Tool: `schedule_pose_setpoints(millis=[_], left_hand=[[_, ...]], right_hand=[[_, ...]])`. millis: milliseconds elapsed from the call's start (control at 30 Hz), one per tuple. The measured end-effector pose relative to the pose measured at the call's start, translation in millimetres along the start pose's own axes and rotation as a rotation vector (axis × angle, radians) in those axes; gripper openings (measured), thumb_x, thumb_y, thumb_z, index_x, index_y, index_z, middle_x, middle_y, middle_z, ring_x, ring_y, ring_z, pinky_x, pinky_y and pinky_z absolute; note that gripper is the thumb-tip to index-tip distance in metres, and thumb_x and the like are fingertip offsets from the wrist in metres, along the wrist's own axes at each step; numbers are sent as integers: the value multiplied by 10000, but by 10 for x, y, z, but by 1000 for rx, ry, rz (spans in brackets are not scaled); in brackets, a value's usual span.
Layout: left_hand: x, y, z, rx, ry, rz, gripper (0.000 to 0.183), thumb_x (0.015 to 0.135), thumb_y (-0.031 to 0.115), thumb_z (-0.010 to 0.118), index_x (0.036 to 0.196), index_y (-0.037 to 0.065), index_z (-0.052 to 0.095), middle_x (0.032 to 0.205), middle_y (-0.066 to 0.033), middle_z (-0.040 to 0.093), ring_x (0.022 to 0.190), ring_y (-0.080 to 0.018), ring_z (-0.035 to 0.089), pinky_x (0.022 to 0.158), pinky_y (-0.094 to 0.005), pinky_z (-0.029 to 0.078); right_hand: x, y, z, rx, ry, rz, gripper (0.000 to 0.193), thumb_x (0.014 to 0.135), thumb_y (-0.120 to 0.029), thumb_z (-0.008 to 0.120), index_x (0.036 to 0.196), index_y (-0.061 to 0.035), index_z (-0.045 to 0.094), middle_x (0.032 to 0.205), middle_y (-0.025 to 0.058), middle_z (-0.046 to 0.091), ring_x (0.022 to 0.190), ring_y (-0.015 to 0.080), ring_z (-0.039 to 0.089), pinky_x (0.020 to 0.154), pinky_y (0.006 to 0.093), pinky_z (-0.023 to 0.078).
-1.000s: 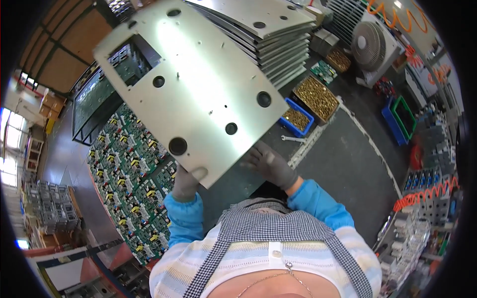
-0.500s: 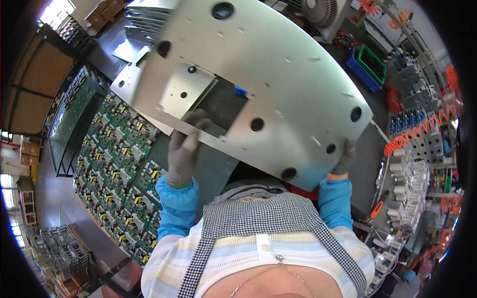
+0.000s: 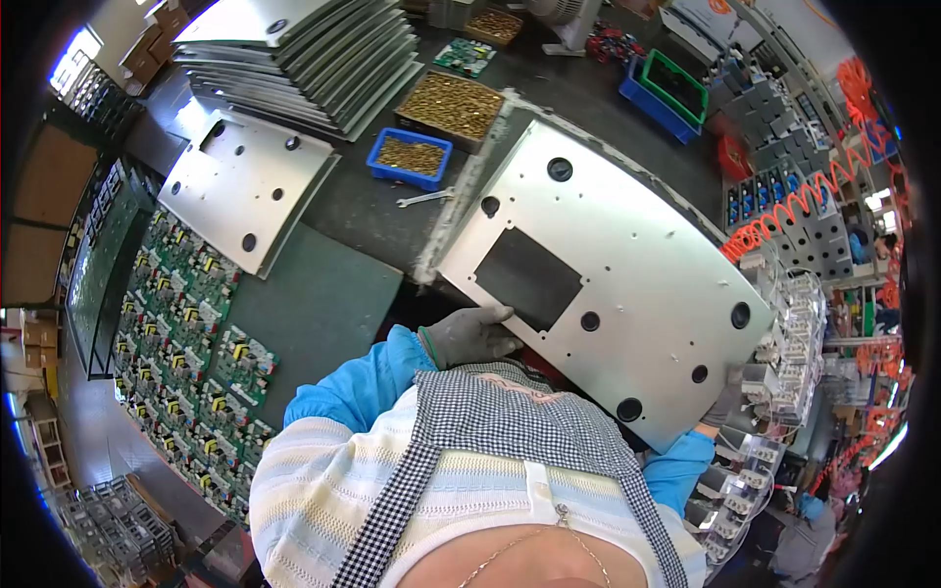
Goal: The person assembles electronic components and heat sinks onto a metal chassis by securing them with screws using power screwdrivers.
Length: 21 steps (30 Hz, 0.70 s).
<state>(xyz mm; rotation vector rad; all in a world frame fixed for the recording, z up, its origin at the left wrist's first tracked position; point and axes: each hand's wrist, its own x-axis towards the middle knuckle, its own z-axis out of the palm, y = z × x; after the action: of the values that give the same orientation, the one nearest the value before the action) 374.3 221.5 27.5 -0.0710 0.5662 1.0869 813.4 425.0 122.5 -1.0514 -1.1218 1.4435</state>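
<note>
A wide silver metal panel (image 3: 652,294) with round black-filled holes and one rectangular cutout lies in front of me, tilted across the bench. My left hand (image 3: 469,336), in a grey glove, grips its near edge beside the cutout, thumb on top and fingers at the rim. At the panel's right end is my right hand (image 3: 725,397), also gloved, closed around the edge; its fingers are partly hidden. Dark surface shows through the cutout.
Another metal panel (image 3: 230,201) lies at left, near a tall panel stack (image 3: 323,69). Green circuit boards (image 3: 186,363) cover the left table. A blue tray (image 3: 409,178) of small brass-coloured parts, a wrench (image 3: 424,198), stacked bins (image 3: 667,98) and an orange coiled hose (image 3: 784,211) stand around.
The panel has moved down and to the right, from raised in front of me onto the bench. Both hands moved right with it, uncovering the brass-coloured parts and wrench.
</note>
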Motion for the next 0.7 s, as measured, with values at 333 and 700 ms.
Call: schedule_pose_setpoints(millis=[333,700], left_hand=[[1011,-565,378,-29,317,107,329,1023,271,597,1173,-20,632,1077,-131,687,977,-240,653,842,-333,558],[1022,387,773,563,500,237,377,1024,306,590,1234,-2,646,1131,-114,708,1002,-201,671,865,-326,560]], right_hand=[[1605,382,-717,178,-207,315,628,972,-424,635,1407,14,516,1295,155,632,1136,272,626,957,387,519],[2502,741,-199,-979,-229,-285,516,969,-361,634,1347,-12,601,1279,193,665,1192,284,632,1047,390,461]])
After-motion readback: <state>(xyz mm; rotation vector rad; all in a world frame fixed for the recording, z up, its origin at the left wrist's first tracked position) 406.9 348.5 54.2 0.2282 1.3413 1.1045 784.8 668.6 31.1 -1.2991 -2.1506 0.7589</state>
